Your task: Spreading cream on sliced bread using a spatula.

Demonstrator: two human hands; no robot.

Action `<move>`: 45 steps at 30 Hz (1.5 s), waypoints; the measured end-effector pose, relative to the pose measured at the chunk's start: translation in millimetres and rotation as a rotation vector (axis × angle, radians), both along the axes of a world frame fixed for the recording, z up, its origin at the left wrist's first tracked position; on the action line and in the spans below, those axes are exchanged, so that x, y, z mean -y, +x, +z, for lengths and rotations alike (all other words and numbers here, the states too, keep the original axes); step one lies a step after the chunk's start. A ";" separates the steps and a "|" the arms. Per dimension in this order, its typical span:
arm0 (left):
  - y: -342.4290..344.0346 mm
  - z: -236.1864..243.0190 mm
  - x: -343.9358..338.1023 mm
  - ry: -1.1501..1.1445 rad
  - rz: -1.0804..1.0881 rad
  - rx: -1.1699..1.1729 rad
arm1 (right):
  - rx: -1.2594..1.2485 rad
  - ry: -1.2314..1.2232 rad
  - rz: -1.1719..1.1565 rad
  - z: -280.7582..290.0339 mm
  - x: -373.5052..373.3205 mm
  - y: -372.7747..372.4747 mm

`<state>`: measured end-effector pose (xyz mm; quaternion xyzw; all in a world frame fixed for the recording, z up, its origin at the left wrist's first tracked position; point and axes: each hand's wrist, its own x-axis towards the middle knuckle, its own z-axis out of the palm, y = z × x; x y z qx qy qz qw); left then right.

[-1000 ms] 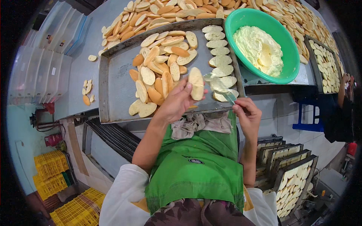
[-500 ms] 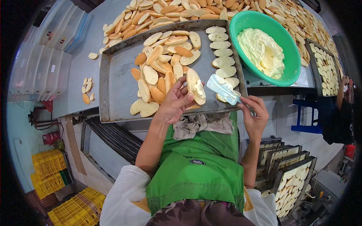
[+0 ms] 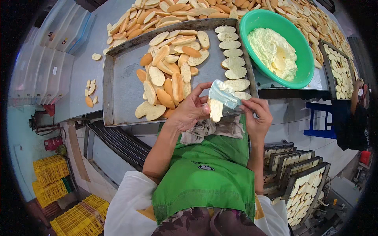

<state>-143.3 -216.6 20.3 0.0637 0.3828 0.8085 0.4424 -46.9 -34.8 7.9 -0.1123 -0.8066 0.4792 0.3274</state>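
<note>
My left hand (image 3: 191, 112) is closed on an oval bread slice (image 3: 216, 111) with pale cream on it, over the front edge of a metal tray (image 3: 108, 90). My right hand (image 3: 258, 115) grips a pale blue, flat-bladed spatula (image 3: 225, 95). Its blade carries cream and lies across the slice, hiding the slice's upper part. Inside the tray are a loose heap of bread slices (image 3: 157, 76) and, along the right side, a column of slices coated with cream (image 3: 236, 73). A green bowl (image 3: 306, 67) of pale yellow cream (image 3: 271, 47) stands right of the tray.
A large bread pile (image 3: 165, 13) covers the back of the table. Filled trays stand at the far right (image 3: 339, 72) and below right (image 3: 307, 192). Another person's hand (image 3: 359, 83) shows at the right edge. A blue stool (image 3: 319, 122) and yellow crates (image 3: 80, 216) are on the floor.
The spatula has moved left onto the bread slice and now overlaps it. My left hand has brought the slice slightly right and closer to me.
</note>
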 end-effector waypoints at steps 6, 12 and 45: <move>0.7 5.7 3.1 -0.048 -0.190 -0.035 | 0.045 0.074 -0.113 6.9 -12.0 -4.3; -10.5 6.2 8.4 0.009 -0.101 -0.063 | 0.421 -0.611 0.285 30.0 -40.2 43.0; -8.9 4.5 -4.9 -0.114 -0.141 0.057 | 0.086 0.133 0.011 -1.2 -20.9 28.4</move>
